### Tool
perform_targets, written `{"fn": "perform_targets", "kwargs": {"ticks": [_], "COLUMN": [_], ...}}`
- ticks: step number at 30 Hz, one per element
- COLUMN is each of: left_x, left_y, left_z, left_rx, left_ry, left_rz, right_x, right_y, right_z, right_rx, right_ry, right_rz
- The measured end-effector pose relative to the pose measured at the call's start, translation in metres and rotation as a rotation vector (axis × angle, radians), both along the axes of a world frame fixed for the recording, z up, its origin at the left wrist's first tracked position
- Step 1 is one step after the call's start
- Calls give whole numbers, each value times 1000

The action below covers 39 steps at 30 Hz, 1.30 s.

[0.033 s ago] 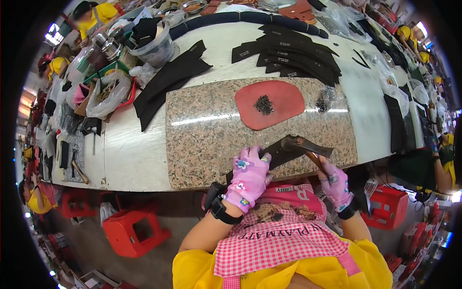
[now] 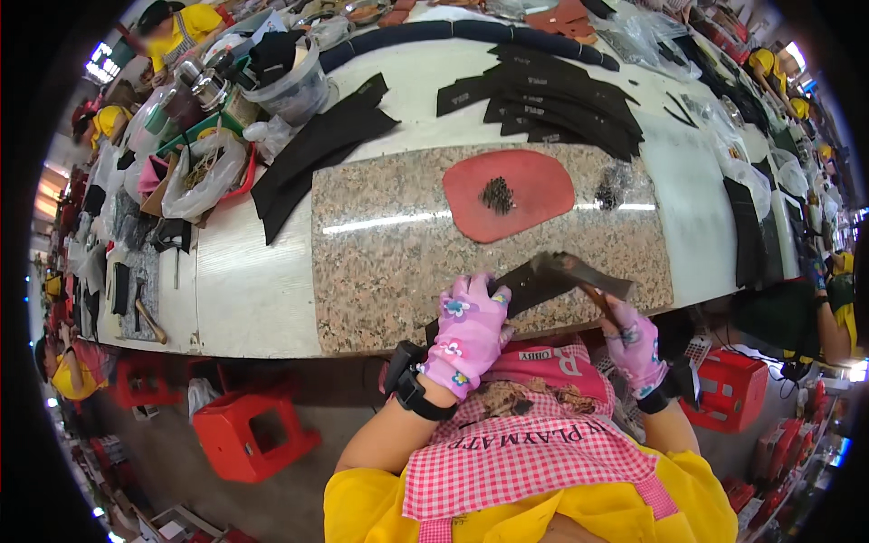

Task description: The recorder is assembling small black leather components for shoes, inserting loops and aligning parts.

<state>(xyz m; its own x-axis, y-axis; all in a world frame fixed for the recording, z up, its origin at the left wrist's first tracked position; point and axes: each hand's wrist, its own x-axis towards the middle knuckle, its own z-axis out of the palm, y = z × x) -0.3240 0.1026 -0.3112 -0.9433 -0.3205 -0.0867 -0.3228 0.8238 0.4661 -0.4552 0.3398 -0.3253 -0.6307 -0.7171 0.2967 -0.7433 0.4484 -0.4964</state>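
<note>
My left hand (image 2: 468, 330), in a pink floral glove, presses a dark flat piece (image 2: 536, 286) onto the speckled stone slab (image 2: 380, 271) near its front edge. My right hand (image 2: 632, 346), gloved alike, is closed round the wooden handle of a hammer (image 2: 587, 275). The hammer's head is over the right part of the dark piece, blurred by motion, and hides some of it. Farther back on the slab lies a red pad (image 2: 534, 185) bearing a pile of small dark bits (image 2: 497, 195). Another cluster of small dark bits (image 2: 608, 194) lies right of the pad.
Black flat pieces (image 2: 552, 95) are fanned out beyond the slab. More black pieces (image 2: 321, 154) lie to its left. A clear tub (image 2: 294, 95) and a bagged basket (image 2: 204, 181) stand at the left. Red stools (image 2: 249, 434) are below the table; co-workers in yellow sit farther off.
The hammer and my right hand have shifted slightly, a little to the right, and the hammer head is now blurred. My left hand and the dark piece stay in place.
</note>
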Motion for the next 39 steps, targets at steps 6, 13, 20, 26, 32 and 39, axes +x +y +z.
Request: {"fn": "perform_targets", "kwargs": {"ticks": [6, 13, 20, 26, 32, 39], "left_x": [1, 3, 5, 3, 0, 2], "left_y": [3, 2, 2, 2, 1, 3], "left_z": [1, -8, -7, -5, -5, -7], "left_rx": [-1, 11, 44, 48, 25, 49], "left_ry": [0, 74, 34, -55, 6, 20], "left_rz": [2, 25, 11, 4, 26, 16], "right_x": [-2, 0, -3, -4, -4, -2], "right_y": [-1, -3, -4, -13, -10, 4], "right_z": [-13, -6, 12, 20, 12, 9], "right_rx": [3, -164, 1, 267, 148, 184], "right_ry": [-63, -172, 15, 54, -108, -89], "right_rz": [47, 70, 180, 133, 74, 60]}}
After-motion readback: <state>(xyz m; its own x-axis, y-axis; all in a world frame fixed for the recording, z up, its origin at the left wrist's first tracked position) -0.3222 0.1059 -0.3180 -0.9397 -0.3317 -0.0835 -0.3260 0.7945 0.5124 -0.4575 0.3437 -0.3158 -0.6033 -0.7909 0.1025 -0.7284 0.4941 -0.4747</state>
